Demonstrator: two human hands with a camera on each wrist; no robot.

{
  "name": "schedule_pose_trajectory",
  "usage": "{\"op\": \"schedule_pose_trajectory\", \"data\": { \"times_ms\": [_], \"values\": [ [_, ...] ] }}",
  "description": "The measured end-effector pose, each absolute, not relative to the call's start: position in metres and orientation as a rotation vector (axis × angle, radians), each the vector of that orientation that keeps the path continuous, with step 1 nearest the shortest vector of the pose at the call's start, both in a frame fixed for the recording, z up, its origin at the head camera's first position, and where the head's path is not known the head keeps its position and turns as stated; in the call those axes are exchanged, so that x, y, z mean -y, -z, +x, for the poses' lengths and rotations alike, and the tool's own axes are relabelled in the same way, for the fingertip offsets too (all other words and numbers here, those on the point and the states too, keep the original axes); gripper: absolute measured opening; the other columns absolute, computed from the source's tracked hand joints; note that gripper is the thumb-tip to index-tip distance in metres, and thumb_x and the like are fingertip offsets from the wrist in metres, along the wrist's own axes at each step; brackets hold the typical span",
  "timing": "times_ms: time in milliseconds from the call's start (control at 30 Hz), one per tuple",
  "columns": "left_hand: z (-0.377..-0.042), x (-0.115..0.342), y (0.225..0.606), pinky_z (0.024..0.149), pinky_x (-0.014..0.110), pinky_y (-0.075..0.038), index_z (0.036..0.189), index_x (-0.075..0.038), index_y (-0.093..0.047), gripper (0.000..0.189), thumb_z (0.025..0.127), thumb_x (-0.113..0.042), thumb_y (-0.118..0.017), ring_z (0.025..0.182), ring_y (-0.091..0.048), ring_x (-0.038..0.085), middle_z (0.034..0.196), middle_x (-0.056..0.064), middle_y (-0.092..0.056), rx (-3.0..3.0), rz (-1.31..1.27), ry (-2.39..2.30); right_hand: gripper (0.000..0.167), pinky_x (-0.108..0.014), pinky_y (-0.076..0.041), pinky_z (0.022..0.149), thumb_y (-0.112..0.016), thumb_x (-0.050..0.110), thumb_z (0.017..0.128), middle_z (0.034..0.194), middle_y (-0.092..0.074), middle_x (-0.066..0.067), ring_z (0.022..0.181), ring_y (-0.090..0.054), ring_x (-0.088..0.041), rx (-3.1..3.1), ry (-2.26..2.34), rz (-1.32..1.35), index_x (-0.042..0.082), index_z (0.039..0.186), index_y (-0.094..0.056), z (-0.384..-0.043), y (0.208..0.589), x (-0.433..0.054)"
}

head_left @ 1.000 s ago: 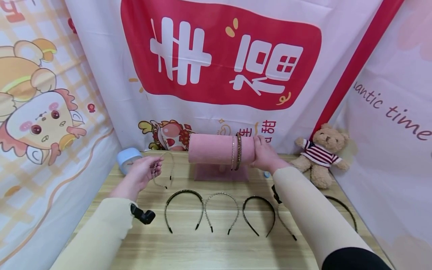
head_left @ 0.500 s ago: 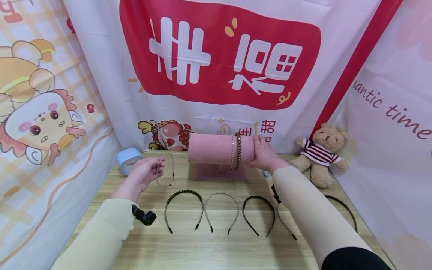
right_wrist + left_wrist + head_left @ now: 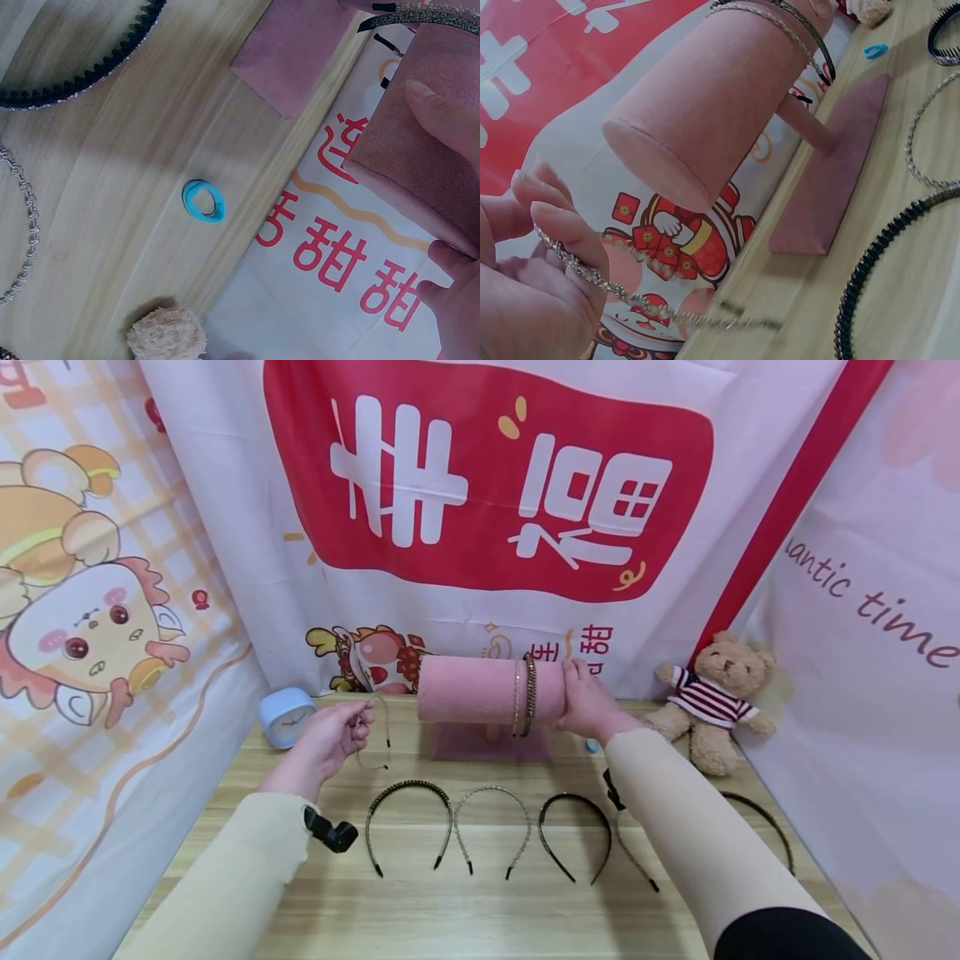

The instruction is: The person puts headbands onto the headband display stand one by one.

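Note:
My left hand [image 3: 328, 737] pinches a thin, sparkly beaded headband [image 3: 641, 301] near its bend, left of the pink velvet display stand [image 3: 468, 689]. The headband's two ends point toward the stand side, blurred in the left wrist view. The stand's horizontal roll sits on a flat base, and its left end is bare. Two headbands hang over the roll toward its right: a dark, braided-looking headband [image 3: 531, 695] and a slim, light headband [image 3: 517, 697]. My right hand [image 3: 588, 700] holds the roll's right end, thumb on the front in the right wrist view.
Several headbands lie in a row on the wooden table, among them a ridged dark headband [image 3: 410, 787] and a black headband [image 3: 573, 799]. A blue clock [image 3: 287, 717] stands back left, a teddy bear [image 3: 716, 706] back right. A blue hair tie [image 3: 203, 201] lies near the stand.
My left hand has moved a little to the right and up, bringing the sparkly headband closer to the stand's left end. The right hand stays on the roll.

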State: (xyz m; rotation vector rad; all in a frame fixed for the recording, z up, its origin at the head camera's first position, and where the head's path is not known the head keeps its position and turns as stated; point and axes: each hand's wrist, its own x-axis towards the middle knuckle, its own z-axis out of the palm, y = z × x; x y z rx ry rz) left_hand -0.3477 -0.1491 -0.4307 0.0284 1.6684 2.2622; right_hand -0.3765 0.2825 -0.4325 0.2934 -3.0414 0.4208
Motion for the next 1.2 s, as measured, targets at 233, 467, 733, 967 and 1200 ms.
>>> {"op": "schedule_pose_trajectory", "data": {
  "times_ms": [233, 467, 733, 967, 1200],
  "values": [
    [-0.357, 0.138, 0.432, 0.05, 0.018, -0.036, 0.113, -0.005, -0.057, 0.024, 0.109, -0.015, -0.036, 0.056, -0.044, 0.005, 0.073, -0.003, -0.055, -1.604, 0.064, -2.321, 0.129, -0.052, -0.026, 0.114, -0.092, 0.025, 0.065, 0.157, -0.013, -0.026, 0.136, -0.032, -0.045, 3.046, -0.435, 0.272, 0.001, 0.157, -0.004, -0.374, 0.43, -0.281],
    [-0.366, 0.125, 0.427, 0.046, 0.017, -0.029, 0.146, -0.001, -0.038, 0.041, 0.108, -0.016, -0.037, 0.051, -0.04, 0.004, 0.074, -0.003, -0.056, -1.542, 0.046, -2.377, 0.128, -0.052, -0.027, 0.113, -0.092, 0.023, 0.065, 0.157, -0.013, -0.026, 0.135, -0.034, -0.045, 3.049, -0.433, 0.262, 0.0, 0.157, -0.005, -0.373, 0.427, -0.281],
    [-0.38, 0.106, 0.419, 0.044, 0.016, -0.026, 0.15, -0.002, -0.034, 0.044, 0.109, -0.016, -0.034, 0.048, -0.034, 0.003, 0.074, -0.002, -0.052, -1.498, 0.048, -2.417, 0.128, -0.052, -0.03, 0.112, -0.091, 0.026, 0.066, 0.154, -0.015, -0.029, 0.13, -0.039, -0.047, 3.024, -0.419, 0.328, -0.003, 0.155, -0.005, -0.376, 0.43, -0.283],
    [-0.389, 0.09, 0.41, 0.042, 0.015, -0.024, 0.152, -0.002, -0.032, 0.046, 0.109, -0.016, -0.034, 0.047, -0.033, 0.002, 0.073, -0.001, -0.05, -1.484, 0.055, -2.413, 0.129, -0.052, -0.029, 0.113, -0.092, 0.028, 0.065, 0.156, -0.013, -0.028, 0.132, -0.037, -0.046, 3.03, -0.44, 0.31, -0.001, 0.156, -0.005, -0.376, 0.43, -0.282],
    [-0.399, 0.073, 0.4, 0.042, 0.015, -0.021, 0.144, -0.004, -0.042, 0.038, 0.109, -0.015, -0.033, 0.047, -0.033, 0.002, 0.075, 0.001, -0.049, -1.482, 0.06, -2.409, 0.127, -0.051, -0.027, 0.113, -0.091, 0.028, 0.068, 0.157, -0.011, -0.026, 0.135, -0.034, -0.045, 3.05, -0.47, 0.283, 0.0, 0.157, -0.004, -0.374, 0.429, -0.283]
  ]
}}
